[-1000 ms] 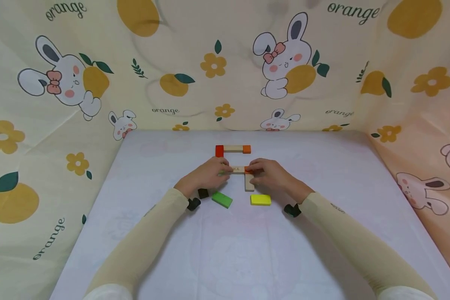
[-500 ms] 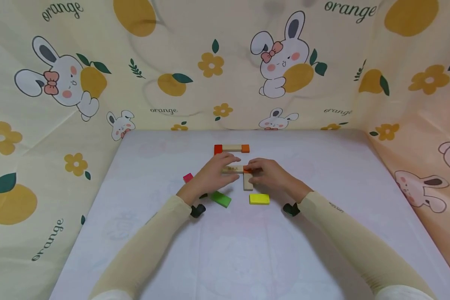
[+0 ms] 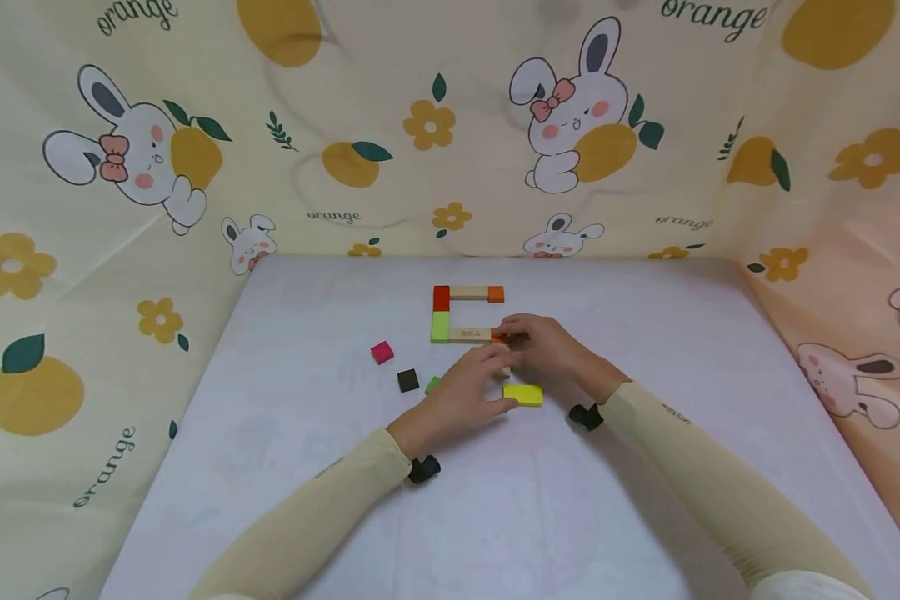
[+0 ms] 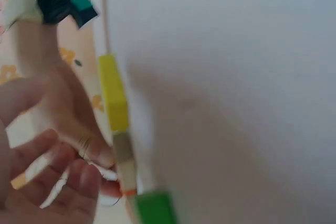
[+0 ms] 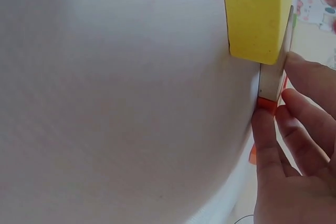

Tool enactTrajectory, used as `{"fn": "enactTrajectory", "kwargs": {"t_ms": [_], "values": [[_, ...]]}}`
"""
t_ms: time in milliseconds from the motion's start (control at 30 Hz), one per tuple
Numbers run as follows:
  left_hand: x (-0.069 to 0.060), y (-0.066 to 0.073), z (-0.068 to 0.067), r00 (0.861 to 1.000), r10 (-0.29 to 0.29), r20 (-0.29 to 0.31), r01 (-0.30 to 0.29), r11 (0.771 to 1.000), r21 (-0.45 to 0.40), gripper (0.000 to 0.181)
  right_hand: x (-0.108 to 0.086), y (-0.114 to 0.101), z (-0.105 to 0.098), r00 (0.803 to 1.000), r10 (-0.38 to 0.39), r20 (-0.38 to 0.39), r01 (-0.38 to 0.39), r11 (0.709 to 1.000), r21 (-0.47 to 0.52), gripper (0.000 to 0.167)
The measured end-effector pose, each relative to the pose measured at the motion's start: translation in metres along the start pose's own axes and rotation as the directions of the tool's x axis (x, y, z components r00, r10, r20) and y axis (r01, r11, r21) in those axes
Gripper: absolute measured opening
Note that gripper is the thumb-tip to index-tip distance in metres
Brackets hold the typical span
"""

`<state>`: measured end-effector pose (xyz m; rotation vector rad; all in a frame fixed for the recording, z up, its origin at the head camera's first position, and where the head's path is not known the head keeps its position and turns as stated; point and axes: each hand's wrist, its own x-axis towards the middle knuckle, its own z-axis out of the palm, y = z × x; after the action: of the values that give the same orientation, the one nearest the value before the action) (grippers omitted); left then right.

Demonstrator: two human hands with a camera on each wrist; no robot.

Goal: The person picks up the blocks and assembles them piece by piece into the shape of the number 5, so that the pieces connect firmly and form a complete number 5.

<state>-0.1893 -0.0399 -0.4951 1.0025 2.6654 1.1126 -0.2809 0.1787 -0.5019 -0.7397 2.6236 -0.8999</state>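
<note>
A line of blocks lies in the head view: a red block (image 3: 441, 298), a light-green block (image 3: 439, 327) and wooden blocks (image 3: 469, 335), with an orange block (image 3: 498, 338) at the near corner. At that corner my right hand (image 3: 543, 348) pinches the orange block with its fingertips, its thumb by the wooden block below. My left hand (image 3: 461, 392) reaches over the table, fingers spread, close to the yellow block (image 3: 527, 395), with nothing in its grasp. In the left wrist view, the yellow block (image 4: 113, 95) stands apart from its fingers.
A pink block (image 3: 382, 352) and a black block (image 3: 408, 381) lie left of the hands. A green block (image 3: 432, 385) is mostly hidden by the left hand. Another orange block (image 3: 496, 294) ends the far row. A patterned cloth backs the white table.
My left hand has left the light-green block, lifting and moving right and nearer toward the yellow block. My right hand stays at the orange corner.
</note>
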Motion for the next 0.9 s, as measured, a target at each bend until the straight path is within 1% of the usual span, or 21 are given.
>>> {"fn": "enactTrajectory", "kwargs": {"t_ms": [133,333,467,667,733,900], "values": [[0.000,0.001,0.012,0.996,-0.069,0.055,0.065,0.996,0.068,0.052,0.000,-0.001,-0.001,0.999,0.034,0.010,-0.034,0.999,0.002,0.048],[0.004,0.007,0.016,0.984,-0.142,0.107,0.126,0.982,0.141,0.046,-0.001,-0.002,-0.002,1.000,0.030,0.009,-0.030,1.000,0.002,0.047],[0.007,0.007,0.017,0.977,-0.166,0.131,0.144,0.977,0.159,0.044,-0.001,-0.005,-0.003,1.000,0.026,0.010,-0.026,1.000,-0.003,0.047],[0.011,0.009,0.018,0.976,-0.172,0.133,0.146,0.972,0.183,0.036,-0.002,-0.007,-0.003,0.999,0.045,0.011,-0.045,0.999,0.003,0.047],[0.011,0.010,0.018,0.975,-0.180,0.132,0.153,0.970,0.190,0.035,-0.001,-0.007,-0.003,0.999,0.039,0.008,-0.039,0.999,0.005,0.046],[0.007,0.011,0.015,0.971,-0.213,0.106,0.195,0.969,0.154,0.034,-0.002,-0.008,-0.003,0.999,0.036,0.007,-0.036,0.999,0.014,0.047]]}}
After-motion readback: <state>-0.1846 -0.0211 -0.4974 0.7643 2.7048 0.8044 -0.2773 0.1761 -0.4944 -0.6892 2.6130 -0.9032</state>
